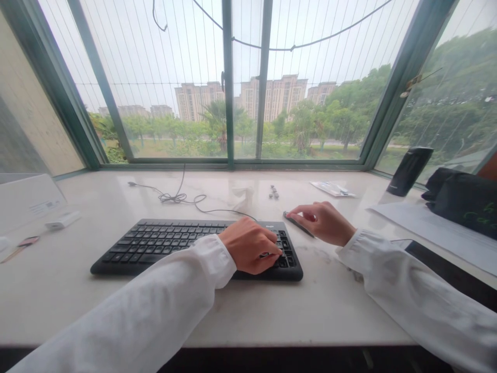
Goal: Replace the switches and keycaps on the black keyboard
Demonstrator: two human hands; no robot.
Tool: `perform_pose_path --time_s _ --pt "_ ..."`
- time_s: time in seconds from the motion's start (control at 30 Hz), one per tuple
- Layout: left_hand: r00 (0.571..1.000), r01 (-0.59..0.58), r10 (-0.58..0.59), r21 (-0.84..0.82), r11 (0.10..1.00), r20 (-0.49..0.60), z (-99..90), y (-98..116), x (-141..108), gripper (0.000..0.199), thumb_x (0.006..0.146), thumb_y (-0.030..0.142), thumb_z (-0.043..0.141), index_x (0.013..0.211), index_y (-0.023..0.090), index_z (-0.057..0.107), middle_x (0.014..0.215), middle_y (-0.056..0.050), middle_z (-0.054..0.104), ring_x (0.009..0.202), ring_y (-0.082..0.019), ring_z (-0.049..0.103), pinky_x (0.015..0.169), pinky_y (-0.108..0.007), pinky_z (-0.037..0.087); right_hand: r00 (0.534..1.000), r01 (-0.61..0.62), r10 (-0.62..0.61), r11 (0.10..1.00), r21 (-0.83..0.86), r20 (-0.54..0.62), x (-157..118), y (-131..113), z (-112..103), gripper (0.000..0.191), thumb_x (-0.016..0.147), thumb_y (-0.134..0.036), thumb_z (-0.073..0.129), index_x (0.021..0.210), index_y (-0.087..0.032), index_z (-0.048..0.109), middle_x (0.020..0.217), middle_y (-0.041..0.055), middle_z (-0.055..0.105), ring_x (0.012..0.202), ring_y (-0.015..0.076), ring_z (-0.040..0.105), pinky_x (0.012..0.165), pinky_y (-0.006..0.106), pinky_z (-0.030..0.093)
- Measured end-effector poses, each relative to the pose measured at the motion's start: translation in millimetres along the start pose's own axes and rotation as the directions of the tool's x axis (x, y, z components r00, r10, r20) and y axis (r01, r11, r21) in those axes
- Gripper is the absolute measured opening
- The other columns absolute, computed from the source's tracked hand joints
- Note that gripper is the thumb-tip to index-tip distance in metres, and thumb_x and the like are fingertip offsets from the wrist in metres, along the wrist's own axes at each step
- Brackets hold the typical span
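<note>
Keyboard (166,243), black, lying on the pale surface (310,316); small dark square sockets at its right end. Left hand (252,246), white-sleeved, over that end, its fingers (272,248) curled down to the sockets; cannot tell whether they are clamped on anything. Right hand (324,223), likewise sleeved, just right of the keyboard, its fingers (297,210) close together at the far end of a slim dark bar (305,228); cannot tell whether they grip it or rest on it. Keycaps (274,192), a small dark cluster, beyond the keyboard and near the right hand. Tissue (243,195), white, left of the keycaps. Cable (173,198), dark, looped behind the keyboard. Packet (332,189), flat, right of the keycaps. Bottle (407,176), black, farther right. Bag (464,202), black, near papers (430,233). Slab (450,269), dark, beside the right sleeve. Block (62,221), white, at the left. Window (229,103), green-framed, behind all.
</note>
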State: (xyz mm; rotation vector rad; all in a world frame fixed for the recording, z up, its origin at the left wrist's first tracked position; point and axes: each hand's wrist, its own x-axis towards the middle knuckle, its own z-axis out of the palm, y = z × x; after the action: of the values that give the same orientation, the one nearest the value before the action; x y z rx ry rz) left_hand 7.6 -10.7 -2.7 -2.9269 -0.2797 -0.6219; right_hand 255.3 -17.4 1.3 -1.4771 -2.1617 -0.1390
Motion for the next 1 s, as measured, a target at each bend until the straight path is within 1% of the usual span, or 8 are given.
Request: perform_pose_path --time_s 0.13,0.47,0.57,0.63,0.73,0.83,0.9,1.0 --pt "1.0 0.008 -0.008 -0.005 1.0 -0.004 -0.8 0 1 0.023 0.084 0.028 0.051 0.087 0.028 0.074 0.064 0.003 0.064 0.05 -0.009 0.054 0.045 -0.026 0.024 1.0 -0.021 0.021 1.0 -0.006 0.022 1 4 4 0.033 0.087 -0.045 0.051 0.089 -0.023 0.076 0.051 -0.0022 0.056 0.047 0.0102 0.044 0.053 0.025 0.03" --pt "0.998 0.056 -0.059 -0.069 0.996 -0.033 4.9 3 2 0.021 0.079 0.027 0.056 0.083 0.027 0.076 0.067 0.003 0.067 0.053 -0.009 0.056 0.045 -0.027 0.027 0.999 -0.034 0.034 0.999 -0.008 0.002 4 17 10 0.04 0.088 -0.052 0.048 0.089 -0.022 0.076 0.049 -0.0027 0.049 0.047 0.011 0.043 0.052 0.025 0.031" --pt "0.997 0.063 -0.065 -0.036 0.997 -0.041 3.0 5 4 0.02 0.079 0.028 0.056 0.076 0.026 0.075 0.068 0.003 0.067 0.053 -0.009 0.056 0.045 -0.026 0.026 0.998 -0.062 0.062 0.998 -0.021 -0.019 4 21 12 0.042 0.087 -0.053 0.049 0.089 -0.022 0.076 0.049 -0.0025 0.048 0.047 0.0115 0.042 0.052 0.025 0.031" --pt "0.991 0.106 -0.104 0.011 0.994 -0.083 -0.6 3 5 0.024 0.082 0.031 0.052 0.073 0.025 0.073 0.069 0.002 0.067 0.055 -0.01 0.057 0.046 -0.026 0.025 0.995 -0.088 0.086 0.996 -0.03 -0.04 4 24 14 0.042 0.087 -0.053 0.048 0.09 -0.022 0.076 0.049 -0.002 0.049 0.048 0.012 0.043 0.053 0.025 0.032" --pt "0.953 0.287 -0.273 0.101 0.953 -0.133 -6.8 -6 4 0.031 0.086 0.032 0.047 0.07 0.021 0.071 0.072 -0.001 0.069 0.059 -0.014 0.061 0.048 -0.027 0.029 0.99 -0.128 0.124 0.991 -0.049 -0.072 6 26 18 0.044 0.088 -0.054 0.047 0.091 -0.022 0.076 0.053 -0.0006 0.053 0.05 0.013 0.046 0.054 0.026 0.034" --pt "0.885 0.466 -0.455 0.201 0.862 -0.1 -9.4 -19 2 0.032 0.084 0.027 0.047 0.066 0.014 0.069 0.073 -0.009 0.069 0.063 -0.021 0.065 0.05 -0.03 0.034 0.987 -0.155 0.15 0.982 -0.112 -0.049 16 28 23 0.043 0.088 -0.054 0.046 0.093 -0.024 0.075 0.06 0.0012 0.06 0.056 0.0147 0.052 0.057 0.027 0.035" --pt "0.852 0.522 -0.517 0.229 0.822 -0.084 -8.6 -26 0 0.031 0.083 0.024 0.047 0.066 0.011 0.069 0.072 -0.013 0.069 0.065 -0.024 0.066 0.052 -0.031 0.039 0.987 -0.155 0.158 0.973 -0.17 0.001 31 28 27 0.042 0.089 -0.053 0.044 0.096 -0.026 0.074 0.067 0.002 0.065 0.061 0.0161 0.055 0.06 0.028 0.036" --pt "0.829 0.555 -0.553 0.236 0.798 -0.082 -5.9 -31 -1 0.032 0.084 0.025 0.046 0.07 0.009 0.069 0.074 -0.015 0.069 0.07 -0.026 0.068 0.057 -0.033 0.044 0.974 -0.165 0.199 0.951 -0.261 0.109 63 31 36 0.04 0.09 -0.051 0.041 0.107 -0.029 0.07 0.081 0.0022 0.069 0.073 0.0171 0.06 0.065 0.028 0.039"
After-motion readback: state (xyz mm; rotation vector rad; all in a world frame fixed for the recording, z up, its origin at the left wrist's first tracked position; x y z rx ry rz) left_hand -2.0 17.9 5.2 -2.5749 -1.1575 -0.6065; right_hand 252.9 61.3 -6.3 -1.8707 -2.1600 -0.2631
